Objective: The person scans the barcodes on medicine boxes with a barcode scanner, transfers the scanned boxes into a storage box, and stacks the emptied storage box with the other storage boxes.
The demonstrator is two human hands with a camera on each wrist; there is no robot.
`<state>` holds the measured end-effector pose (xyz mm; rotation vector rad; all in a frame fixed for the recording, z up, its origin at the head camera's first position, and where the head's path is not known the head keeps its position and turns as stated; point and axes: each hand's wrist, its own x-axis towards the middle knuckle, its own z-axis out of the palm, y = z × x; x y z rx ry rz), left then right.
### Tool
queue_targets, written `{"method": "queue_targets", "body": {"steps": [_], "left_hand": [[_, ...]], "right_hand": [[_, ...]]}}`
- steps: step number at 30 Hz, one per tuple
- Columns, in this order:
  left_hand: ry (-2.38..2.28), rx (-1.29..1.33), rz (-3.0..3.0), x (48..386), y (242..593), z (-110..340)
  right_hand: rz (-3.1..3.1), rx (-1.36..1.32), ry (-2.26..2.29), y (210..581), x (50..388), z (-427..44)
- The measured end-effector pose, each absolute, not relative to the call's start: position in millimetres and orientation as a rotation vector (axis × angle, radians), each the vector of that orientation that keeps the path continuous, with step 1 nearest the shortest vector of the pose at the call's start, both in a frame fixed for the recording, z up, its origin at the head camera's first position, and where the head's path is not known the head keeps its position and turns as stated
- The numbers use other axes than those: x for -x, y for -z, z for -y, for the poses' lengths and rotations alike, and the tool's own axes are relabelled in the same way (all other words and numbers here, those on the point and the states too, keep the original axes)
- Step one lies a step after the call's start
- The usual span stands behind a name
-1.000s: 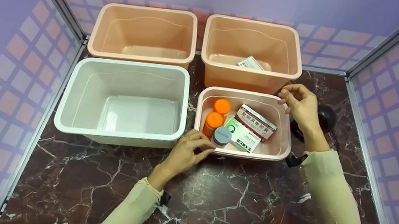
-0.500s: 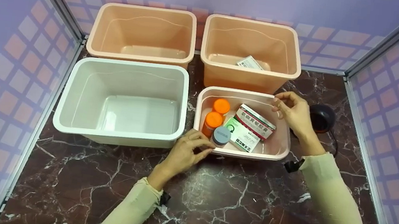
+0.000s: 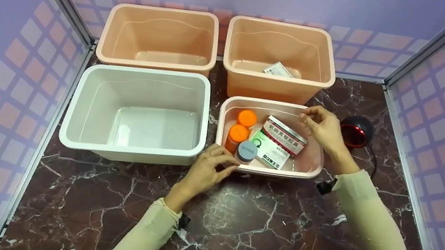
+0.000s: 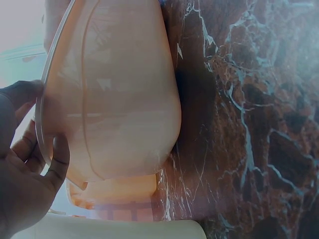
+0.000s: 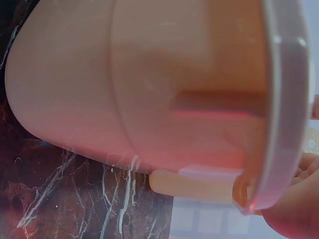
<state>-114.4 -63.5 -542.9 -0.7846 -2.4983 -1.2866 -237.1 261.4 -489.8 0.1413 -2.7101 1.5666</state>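
A pale pink plastic bin stands front right in the head view. My left hand grips its front-left rim, with thumb and fingers on either side in the left wrist view. My right hand holds the rim at the back right corner; part of it is hidden behind the rim in the right wrist view. Inside the bin are two orange-capped bottles, a grey-capped bottle, a white-and-red medicine box and a white-and-green medicine box.
Left of the pink bin stands a white bin. Behind are two orange bins, the left one and the right one, with a small white box in the latter. A corded black device glows red at the right, on dark marbled tabletop.
My right hand has shifted left from the bin's right corner along its back rim. My left hand has stayed put. The black device now shows a red glow.
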Motion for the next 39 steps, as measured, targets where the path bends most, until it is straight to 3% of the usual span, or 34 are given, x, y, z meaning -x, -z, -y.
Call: {"method": "queue_targets", "body": {"steps": [39], "left_hand": [[1.271,0.770,2.507,112.6,542.4,63.1]], "right_hand": [[3.032,-0.243,-1.098,503.2,245.6,-238.4]]}}
